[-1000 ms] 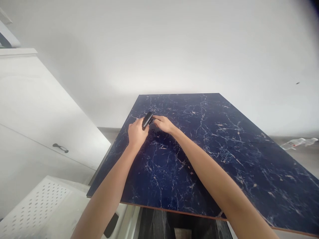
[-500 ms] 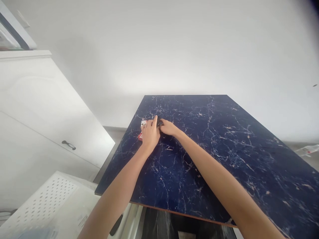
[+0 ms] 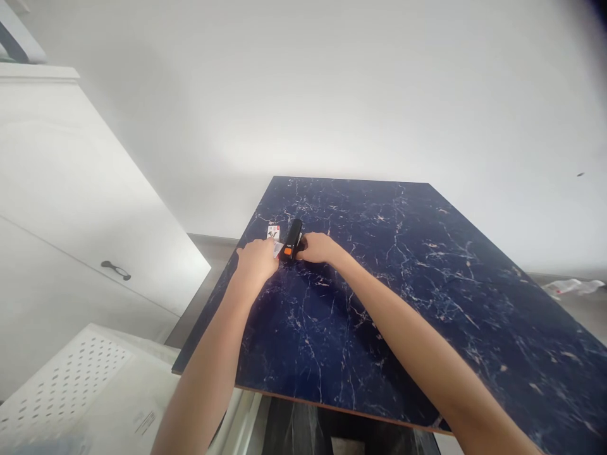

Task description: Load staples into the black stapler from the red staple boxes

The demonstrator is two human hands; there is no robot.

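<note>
Black stapler-like tool [image 3: 294,235] is between the hands, over the desk [image 3: 393,303]; right hand [image 3: 317,247] curls against it, left hand [image 3: 258,258] partly covers small box [image 3: 273,230]. Either grip's hold I cannot tell. Steady it gently.

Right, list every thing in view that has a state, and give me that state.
Left hand: at the small box, fingertips hidden, so grip unclear.
Right hand: fingers curled in at the black tool's right side; grip partly hidden.
Black tool: between the hands, orange patch showing.
Small box: partly covered by the left hand; open or closed, cannot tell.
White cabinet: appears closed.
Clear plastic wrapping: crumpled.
</note>
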